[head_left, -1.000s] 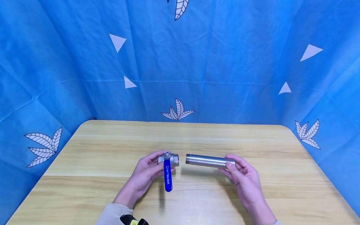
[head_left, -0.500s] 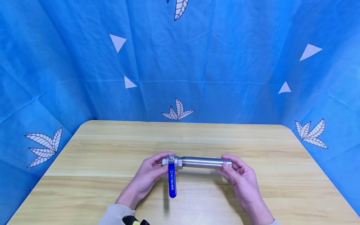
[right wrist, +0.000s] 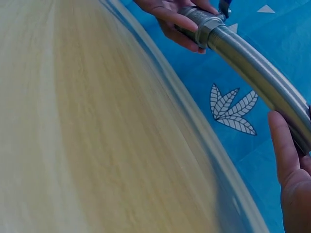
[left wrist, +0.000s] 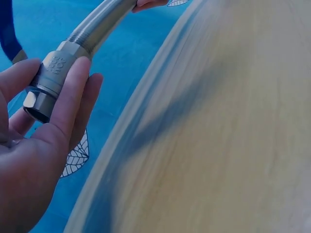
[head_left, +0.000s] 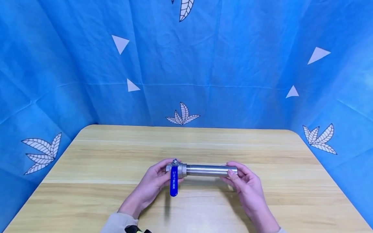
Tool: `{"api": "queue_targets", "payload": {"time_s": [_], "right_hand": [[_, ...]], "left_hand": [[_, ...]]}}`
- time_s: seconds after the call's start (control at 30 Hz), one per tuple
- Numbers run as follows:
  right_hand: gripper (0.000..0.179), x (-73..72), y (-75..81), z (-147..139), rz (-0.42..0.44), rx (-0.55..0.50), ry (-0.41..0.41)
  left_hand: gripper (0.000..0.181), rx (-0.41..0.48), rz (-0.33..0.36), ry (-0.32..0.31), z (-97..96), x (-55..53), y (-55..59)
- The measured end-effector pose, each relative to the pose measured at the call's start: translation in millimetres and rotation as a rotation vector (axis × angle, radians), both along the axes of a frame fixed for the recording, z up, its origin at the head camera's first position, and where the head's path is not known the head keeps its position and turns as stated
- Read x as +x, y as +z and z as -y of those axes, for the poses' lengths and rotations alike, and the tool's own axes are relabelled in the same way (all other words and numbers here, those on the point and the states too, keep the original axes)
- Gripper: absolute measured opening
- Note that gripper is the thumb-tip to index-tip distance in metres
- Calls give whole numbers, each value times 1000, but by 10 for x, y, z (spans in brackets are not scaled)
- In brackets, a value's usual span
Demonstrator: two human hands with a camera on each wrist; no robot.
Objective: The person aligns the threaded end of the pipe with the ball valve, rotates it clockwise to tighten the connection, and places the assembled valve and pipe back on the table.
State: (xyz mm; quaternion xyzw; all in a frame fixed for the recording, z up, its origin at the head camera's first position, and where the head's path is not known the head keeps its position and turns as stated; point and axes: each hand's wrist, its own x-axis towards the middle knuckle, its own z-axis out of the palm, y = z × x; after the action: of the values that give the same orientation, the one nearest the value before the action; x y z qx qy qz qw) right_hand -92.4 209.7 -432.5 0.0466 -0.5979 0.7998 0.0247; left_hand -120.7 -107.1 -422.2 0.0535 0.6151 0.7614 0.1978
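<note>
We see the left hand (head_left: 152,181) curled round the ball valve (head_left: 181,170), the metal body between thumb and bent fingers; the right hand (head_left: 250,187) pinches the pipe (head_left: 207,170) near its far end. The pipe's other end meets the valve in one line, both held above the table (head_left: 204,139). In the left wrist view we make out the valve's open outer end and raised characters on its body, too unclear for us to read; the head view shows neither. On the blue handle (head_left: 174,184), pointing toward the table's near side, we read "BALL VALVE". Beyond both hands and out to either side, we see wood stretching to a far edge with rounded corners, where the blue cloth (head_left: 204,64) rises.
</note>
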Motion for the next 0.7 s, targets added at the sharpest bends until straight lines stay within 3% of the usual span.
{"api": "queue_targets", "payload": {"time_s": [0.23,0.4,0.7], "right_hand": [[29,-8,-22,-8,13,32,-8],[29,-5,-13,11,40,53,-16],[27,12,-25,32,57,73,-10]], "left_hand": [[54,-72,-48,-1,-34,23,11],[62,-110,-50,7,-46,41,15],[66,-136,-67,81,-33,38,-17]]}}
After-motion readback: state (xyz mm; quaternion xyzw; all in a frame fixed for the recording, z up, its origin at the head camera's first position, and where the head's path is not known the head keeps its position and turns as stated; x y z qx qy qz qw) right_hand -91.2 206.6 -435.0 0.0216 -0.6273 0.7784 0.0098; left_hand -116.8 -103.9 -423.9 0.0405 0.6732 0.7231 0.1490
